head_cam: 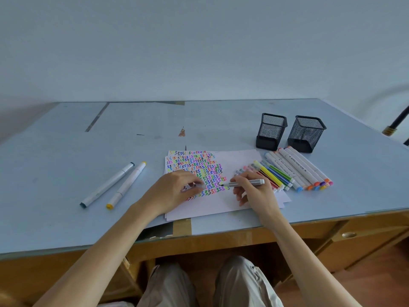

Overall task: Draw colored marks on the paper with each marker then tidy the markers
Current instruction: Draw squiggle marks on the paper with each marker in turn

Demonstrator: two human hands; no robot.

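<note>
A pale wall stood behind the blue-topped desk (66, 173), and the paper (241, 160) lay near its front edge, a small stack of sheets with the top one already crowded with rows of coloured zigzags (197, 167). My right hand (252, 191) had its fingers pinched round a grey-barrelled marker (245, 183), its dark tip touching the paper just at the right end of a lower row. My left hand (174, 191) rested on the sheet over the marks, fingers curled round something small and pale, the marker's cap as I judged it, though I could not tell for certain. Just right of the paper lay the heap of markers (294, 171), thin striped ones beside thick white ones. Two more thick markers (112, 185) lay well apart on the left of the desk. Behind the heap stood two black mesh pen holders (290, 134), with nothing that I could see in them. By my reckoning the drawing was well advanced, perhaps more than half done, since much of the right and lower page was bare; none of the tidying had yet begun.
</note>
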